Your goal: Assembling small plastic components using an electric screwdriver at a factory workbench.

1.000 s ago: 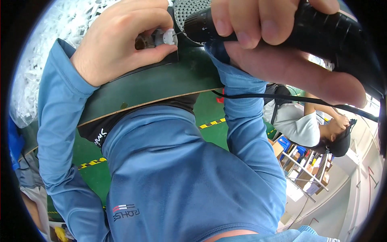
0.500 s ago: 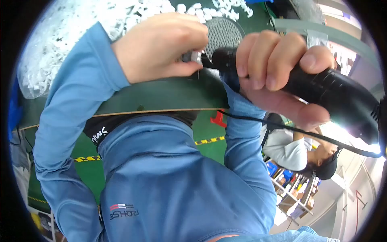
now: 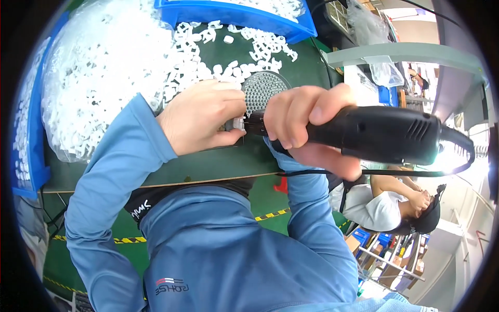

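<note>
My left hand [image 3: 205,117] is pinched nearly closed, thumb on the near side and fingers on the far side, with a small white part [image 3: 238,125] between the tips. That part sits just above the near edge of the green tabletop [image 3: 223,165], facing right. My right hand [image 3: 312,122] is curled around the front of a black power driver [image 3: 390,132], thumb along its near side. The driver lies level, its narrow end pointing left at the white part; I cannot tell whether the 2 touch. Its cable [image 3: 374,172] loops back left below my grip.

Just beyond my hands is 1 round, dimpled grey disc [image 3: 265,91]. Farther off lie loose white pieces [image 3: 184,57], with a clear bag [image 3: 106,73] of more to the left. There are 2 blue bins, 1 far [image 3: 293,32] and 1 at left [image 3: 39,169].
</note>
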The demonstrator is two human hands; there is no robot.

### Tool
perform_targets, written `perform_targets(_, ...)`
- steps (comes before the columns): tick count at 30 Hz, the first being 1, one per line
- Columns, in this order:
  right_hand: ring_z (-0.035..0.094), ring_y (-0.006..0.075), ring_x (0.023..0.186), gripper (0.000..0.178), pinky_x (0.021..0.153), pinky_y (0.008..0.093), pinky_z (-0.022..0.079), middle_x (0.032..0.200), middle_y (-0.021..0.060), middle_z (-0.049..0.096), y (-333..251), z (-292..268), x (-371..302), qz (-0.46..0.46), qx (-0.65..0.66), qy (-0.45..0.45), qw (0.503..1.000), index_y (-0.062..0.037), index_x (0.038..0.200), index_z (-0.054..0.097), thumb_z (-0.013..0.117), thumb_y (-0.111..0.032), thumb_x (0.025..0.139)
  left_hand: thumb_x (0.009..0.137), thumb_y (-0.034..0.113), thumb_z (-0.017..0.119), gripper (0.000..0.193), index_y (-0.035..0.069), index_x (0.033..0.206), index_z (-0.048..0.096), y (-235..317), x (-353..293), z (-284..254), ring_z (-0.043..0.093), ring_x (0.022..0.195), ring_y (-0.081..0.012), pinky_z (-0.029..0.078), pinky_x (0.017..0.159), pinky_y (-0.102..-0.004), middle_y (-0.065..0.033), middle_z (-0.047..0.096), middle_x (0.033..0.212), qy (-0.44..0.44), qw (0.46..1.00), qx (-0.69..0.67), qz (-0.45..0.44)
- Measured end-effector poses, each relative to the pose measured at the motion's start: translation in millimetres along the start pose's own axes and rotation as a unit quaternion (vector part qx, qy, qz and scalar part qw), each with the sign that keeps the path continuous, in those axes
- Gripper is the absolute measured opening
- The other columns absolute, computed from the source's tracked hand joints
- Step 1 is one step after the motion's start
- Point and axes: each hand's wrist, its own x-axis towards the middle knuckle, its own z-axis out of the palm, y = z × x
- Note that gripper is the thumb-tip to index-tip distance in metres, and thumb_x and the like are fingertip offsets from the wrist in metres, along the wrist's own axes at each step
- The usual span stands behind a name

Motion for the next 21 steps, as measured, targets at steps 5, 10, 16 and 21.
perform_targets(5,0.052,0.0117,0.056,0.071,0.053,0.0288,0.049,0.077,0.0035,0.056,-1,-1,3,-0.006,-0.022,0.032,0.999,-0.0022,0.113,0.043,0.068,-0.063,0.088,0.074,0.017,0.074,0.024,0.002,0.085,0.058,4,8,-5,0.058,0.088,-0.0335,0.047,0.080,-0.0416,-0.0122,0.057,0.085,-0.016,1.000,-0.005,-0.011)
perform_targets(10,0.054,0.0161,0.063,0.088,0.056,0.0323,0.051,0.084,0.0075,0.057,2,-28,8,-0.064,0.017,-0.024,0.997,0.0004,0.124,0.044,0.062,-0.076,0.084,0.072,0.012,0.078,0.025,0.004,0.087,0.060,-1,0,-4,0.057,0.084,-0.0328,0.047,0.075,-0.0413,-0.0113,0.057,0.086,-0.008,1.000,0.013,0.003)
perform_targets(16,0.047,0.0154,0.050,0.066,0.049,0.0319,0.043,0.066,0.0044,0.050,3,-50,20,-0.115,0.166,0.233,0.951,-0.0070,0.110,0.052,0.058,-0.070,0.090,0.066,0.004,0.081,0.031,0.003,0.088,0.059,-1,1,1,0.051,0.068,-0.0242,0.043,0.065,-0.0357,-0.0077,0.051,0.080,0.024,0.999,0.013,0.025)
perform_targets(21,0.048,0.0161,0.052,0.058,0.052,0.0318,0.044,0.067,0.0052,0.050,11,-50,10,-0.025,0.021,0.272,0.962,-0.0081,0.112,0.053,0.059,-0.062,0.091,0.067,0.004,0.081,0.031,0.003,0.088,0.058,-2,2,1,0.050,0.068,-0.0244,0.041,0.064,-0.0361,-0.0074,0.049,0.078,0.025,0.999,0.019,0.038)
